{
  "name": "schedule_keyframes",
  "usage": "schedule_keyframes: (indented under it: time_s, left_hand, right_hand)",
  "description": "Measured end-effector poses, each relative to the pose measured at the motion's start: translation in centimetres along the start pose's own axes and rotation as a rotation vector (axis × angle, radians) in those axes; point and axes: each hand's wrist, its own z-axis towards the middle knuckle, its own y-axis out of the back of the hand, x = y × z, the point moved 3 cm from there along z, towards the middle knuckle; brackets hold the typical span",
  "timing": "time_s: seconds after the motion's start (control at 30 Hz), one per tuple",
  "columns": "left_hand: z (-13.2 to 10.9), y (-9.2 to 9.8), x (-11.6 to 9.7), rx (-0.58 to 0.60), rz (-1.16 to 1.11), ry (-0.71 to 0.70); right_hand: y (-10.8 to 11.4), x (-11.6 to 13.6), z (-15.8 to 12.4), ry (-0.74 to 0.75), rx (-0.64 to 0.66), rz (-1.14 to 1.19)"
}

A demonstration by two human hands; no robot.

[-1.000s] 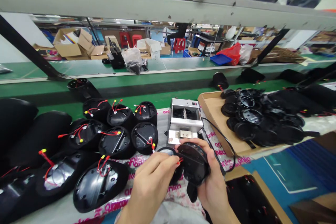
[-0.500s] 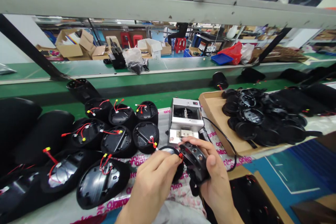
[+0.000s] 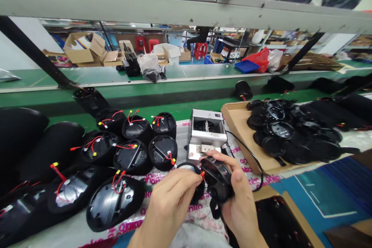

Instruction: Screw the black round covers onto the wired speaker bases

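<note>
- Black housing (image 3: 216,180) sits at the near edge of the printed sheet (image 3: 181,135), wrapped in the curled fingers of my right hand (image 3: 240,205), just in front of the silver benchtop machine (image 3: 205,128).
- My left hand (image 3: 171,205) is pinching a tiny red lead (image 3: 201,175) right where it meets the housing. Can't really see my thumb.
- A hard tug could pull that lead loose or snap it.
- If my grip slips, the housing could drop onto the machine's metal plate (image 3: 200,152).
- The wired black shells (image 3: 132,157) are just beside my left hand, so their red wires could snag.
- The black cable (image 3: 255,162) could catch my right wrist.
</note>
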Motion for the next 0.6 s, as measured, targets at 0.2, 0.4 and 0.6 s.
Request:
schedule_keyframes:
  time_s: [0.2,0.4,0.6]
  left_hand:
    - [0.1,-0.7,-0.2,-0.023,-0.009,0.023]
    - [-0.3,-1.1,0.0,-0.090,0.008,0.069]
    - [-0.7,-0.1,0.0,-0.091,-0.013,-0.033]
  right_hand:
    - [0.4,0.5,0.2,-0.019,0.108,-0.041]
    - [0.8,1.4,0.5,-0.062,0.237,-0.109]
    - [0.5,2.5,-0.5,0.003,0.423,-0.274]
